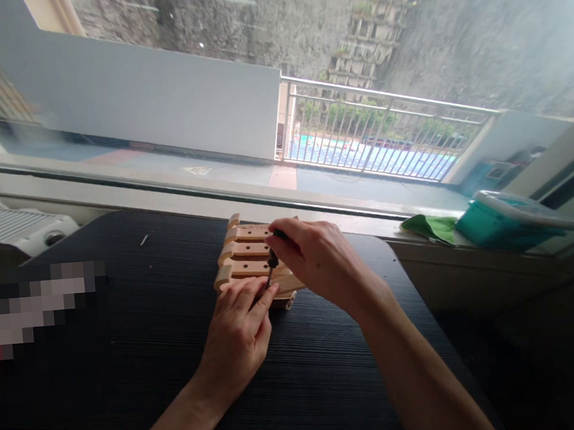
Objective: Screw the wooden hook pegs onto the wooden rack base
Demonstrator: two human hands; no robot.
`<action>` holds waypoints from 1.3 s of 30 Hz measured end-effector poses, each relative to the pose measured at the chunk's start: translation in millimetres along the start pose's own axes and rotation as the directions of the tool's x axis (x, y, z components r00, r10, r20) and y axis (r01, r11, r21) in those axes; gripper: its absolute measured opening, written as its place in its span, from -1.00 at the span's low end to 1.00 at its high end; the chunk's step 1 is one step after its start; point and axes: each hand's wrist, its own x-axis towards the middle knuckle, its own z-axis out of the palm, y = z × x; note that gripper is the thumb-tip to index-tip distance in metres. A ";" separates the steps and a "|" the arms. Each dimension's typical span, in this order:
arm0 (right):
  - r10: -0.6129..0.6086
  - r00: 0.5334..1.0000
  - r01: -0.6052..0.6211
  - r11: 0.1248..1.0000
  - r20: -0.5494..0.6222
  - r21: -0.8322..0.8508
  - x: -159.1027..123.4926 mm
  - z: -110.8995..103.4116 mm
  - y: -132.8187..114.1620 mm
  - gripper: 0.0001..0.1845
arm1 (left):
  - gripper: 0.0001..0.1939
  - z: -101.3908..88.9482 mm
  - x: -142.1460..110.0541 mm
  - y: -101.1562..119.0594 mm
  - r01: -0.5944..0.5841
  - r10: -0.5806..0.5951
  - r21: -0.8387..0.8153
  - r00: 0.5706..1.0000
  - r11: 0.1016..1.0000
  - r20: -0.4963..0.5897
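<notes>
A pale wooden slatted piece (246, 248) with rounded ends and small dark holes lies on the black table near the window. My right hand (320, 259) is closed round the dark handle of a screwdriver (272, 259), which points downward at the near part of the wood. My left hand (240, 321) rests over the near end of the wooden piece, its fingers gripping there close around the screwdriver's shaft. The screwdriver's tip and any screw under it are hidden by my left fingers.
The black wood-grain table (168, 343) has a rounded right edge. A small pale stick-like bit (144, 240) lies toward its back. On the right sill are a green cloth (430, 228) and a lidded teal box (509, 221). A white ribbed object (17, 226) stands at left.
</notes>
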 end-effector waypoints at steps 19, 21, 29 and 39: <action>-0.023 1.000 0.023 0.999 -0.012 0.024 0.7 2.1 -2.0 -0.72 | -0.56 0.3 -2.3 -1.4 0.008 -0.008 0.000 1.000 1.000 0.010; 0.019 1.000 -0.019 1.000 -0.020 0.013 0.9 2.6 -2.5 -0.70 | -0.55 0.5 -2.4 -1.2 0.007 -0.007 0.002 1.000 1.000 0.011; -0.077 0.992 0.076 0.997 -0.104 -0.018 -0.4 9.9 -1.8 -0.72 | -0.57 0.2 -0.8 -0.2 -0.007 0.007 0.006 1.000 1.000 0.001; -0.171 0.985 0.171 0.985 0.003 0.006 -3.8 1.8 -3.6 -0.70 | -0.55 -1.3 1.2 1.5 -0.004 0.004 0.000 1.000 1.000 -0.006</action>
